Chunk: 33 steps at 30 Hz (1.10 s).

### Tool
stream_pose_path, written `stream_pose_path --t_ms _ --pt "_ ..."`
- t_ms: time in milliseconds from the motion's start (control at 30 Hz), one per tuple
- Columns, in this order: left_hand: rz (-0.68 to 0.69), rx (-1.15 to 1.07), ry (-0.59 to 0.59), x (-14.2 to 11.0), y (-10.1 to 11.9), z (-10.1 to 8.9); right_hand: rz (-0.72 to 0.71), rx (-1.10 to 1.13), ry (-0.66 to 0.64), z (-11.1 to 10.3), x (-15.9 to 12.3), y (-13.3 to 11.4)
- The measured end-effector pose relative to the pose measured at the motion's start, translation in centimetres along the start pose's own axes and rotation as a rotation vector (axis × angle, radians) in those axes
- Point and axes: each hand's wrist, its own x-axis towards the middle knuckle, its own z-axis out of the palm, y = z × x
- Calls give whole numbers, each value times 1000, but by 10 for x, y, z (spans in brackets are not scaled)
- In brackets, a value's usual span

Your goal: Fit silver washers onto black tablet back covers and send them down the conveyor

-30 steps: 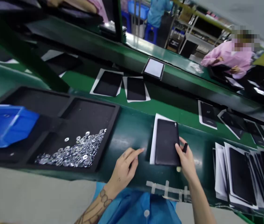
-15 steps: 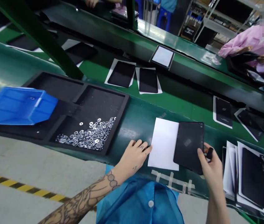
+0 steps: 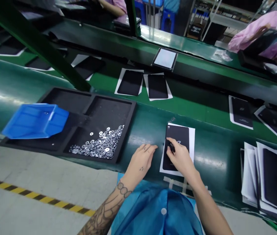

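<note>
A black tablet back cover [image 3: 184, 134] lies logo side up on a white sheet [image 3: 191, 138] on the green table before me. My right hand [image 3: 179, 156] is over it, with bent thumb and fingers at its left edge. A small black item [image 3: 171, 147] shows among those fingers; I cannot tell its kind. Just left of the sheet, my left hand [image 3: 142, 160] rests on the table. Its fingers reach toward the sheet, close together, and nothing is visible in them.
At left, a black divided tray [image 3: 126, 130] holds a heap of metal washers [image 3: 99, 145] and a blue bin [image 3: 34, 122]. Stacked covers and white sheets [image 3: 272, 179] stand at right. More covers [image 3: 130, 82] lie on the green strip beyond. A person in pink [image 3: 251, 34] works across it.
The cover has been turned over leftward onto the white sheet, its logo side now up. My right hand moved left with it. My left hand stays beside the sheet.
</note>
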Motion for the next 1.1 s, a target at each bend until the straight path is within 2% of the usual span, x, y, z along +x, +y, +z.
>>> stream_pose_path --t_ms 100,233,300,400,567,767,1100 --pt "10 -106 7 23 -9 -3 34 311 47 -27 10 16" --pt "23 -159 -31 75 -15 -7 128 1055 34 -60 44 50" --pt "54 -160 -36 103 -13 -8 119 1360 5 -66 61 70" --pt "50 -151 -88 135 -9 -6 95 1585 38 -66 75 89" --pt "-77 -188 -214 157 -6 -3 67 1607 31 -54 72 88" --pt "-198 -86 -365 176 -4 -12 39 1606 42 -49 70 84" --pt "-242 -31 -626 217 -7 -18 56 1583 81 -44 70 82"
